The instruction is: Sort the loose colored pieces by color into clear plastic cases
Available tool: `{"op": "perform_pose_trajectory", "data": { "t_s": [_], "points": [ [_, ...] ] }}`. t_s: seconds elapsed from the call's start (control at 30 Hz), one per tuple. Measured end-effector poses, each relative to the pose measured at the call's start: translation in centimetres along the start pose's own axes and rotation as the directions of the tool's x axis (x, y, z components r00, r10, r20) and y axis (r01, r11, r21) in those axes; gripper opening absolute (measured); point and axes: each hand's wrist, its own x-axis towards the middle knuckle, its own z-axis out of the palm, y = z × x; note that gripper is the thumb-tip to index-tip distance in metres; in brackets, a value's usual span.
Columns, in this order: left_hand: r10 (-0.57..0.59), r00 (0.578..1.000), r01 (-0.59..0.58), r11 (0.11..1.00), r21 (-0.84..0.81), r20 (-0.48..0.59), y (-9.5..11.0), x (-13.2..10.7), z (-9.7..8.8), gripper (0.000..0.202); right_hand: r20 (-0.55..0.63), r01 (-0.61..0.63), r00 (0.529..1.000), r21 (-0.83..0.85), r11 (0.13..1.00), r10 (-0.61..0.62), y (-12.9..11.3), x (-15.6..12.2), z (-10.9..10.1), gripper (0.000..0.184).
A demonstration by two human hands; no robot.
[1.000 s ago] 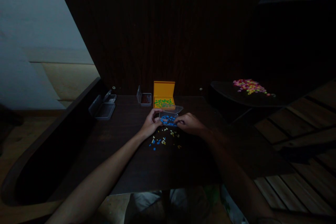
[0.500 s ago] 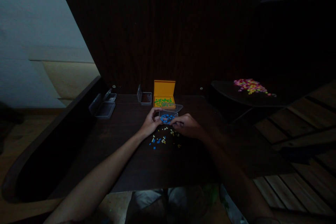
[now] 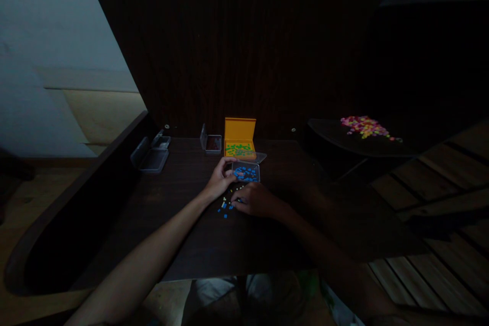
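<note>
My left hand (image 3: 221, 178) grips the left side of a small clear plastic box (image 3: 259, 173), its thumb at the near edge. Small blue pieces (image 3: 250, 171) lie inside, and its clear lid (image 3: 258, 157) stands open at the back. My right hand (image 3: 254, 199) is down on the dark table just in front of the box, fingertips drawn together among scattered pale yellow and blue pieces (image 3: 224, 205). Whatever those fingertips pinch, if anything, is too small to make out. The hand covers part of the scattered pieces.
Behind the clear box stands an open yellow box (image 3: 240, 130) with green pieces in it. A clear box (image 3: 213, 143) with dark reddish contents is left of it. Another open clear box (image 3: 154, 160) sits farther left. Colourful beads (image 3: 364, 126) are heaped on the raised surface at right.
My right hand has moved from the clear box's near right edge down and left to the loose pieces on the table. My left hand keeps its hold on the box.
</note>
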Motion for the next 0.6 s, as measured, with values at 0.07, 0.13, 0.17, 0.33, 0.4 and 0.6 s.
{"op": "perform_pose_trajectory", "data": {
  "t_s": [0.07, 0.13, 0.17, 0.33, 0.4, 0.6],
  "points": [
    [-0.007, 1.000, 0.007, 1.000, -0.004, -0.006, 0.01, 0.01, 0.01, 0.047, 0.005, -0.011, 1.000, -0.001, 1.000, 0.011, -0.06, 0.05, 0.05, 0.014],
    [-0.013, 1.000, 0.013, 1.000, -0.005, -0.010, 0.05, 0.02, 0.05, 0.047, 0.015, -0.012, 1.000, 0.001, 1.000, 0.012, -0.14, 0.11, 0.01, 0.014],
    [-0.013, 1.000, 0.013, 1.000, -0.003, -0.012, 0.08, 0.02, 0.07, 0.047, 0.021, -0.008, 1.000, 0.000, 1.000, 0.008, -0.19, 0.12, -0.04, 0.014],
    [-0.007, 1.000, 0.007, 1.000, 0.008, -0.013, 0.27, -0.01, 0.19, 0.047, 0.031, 0.015, 0.999, -0.007, 1.000, -0.015, -0.47, 0.02, -0.31, 0.012],
    [-0.008, 1.000, 0.008, 1.000, 0.010, -0.005, 0.31, -0.05, 0.19, 0.047, 0.037, 0.024, 0.999, -0.011, 1.000, -0.024, -0.59, -0.06, -0.33, 0.011],
    [-0.013, 1.000, 0.013, 1.000, 0.008, 0.000, 0.29, -0.09, 0.08, 0.047, 0.017, 0.050, 0.999, 0.000, 0.999, -0.050, -0.83, -0.15, -0.60, 0.009]
  ]
}}
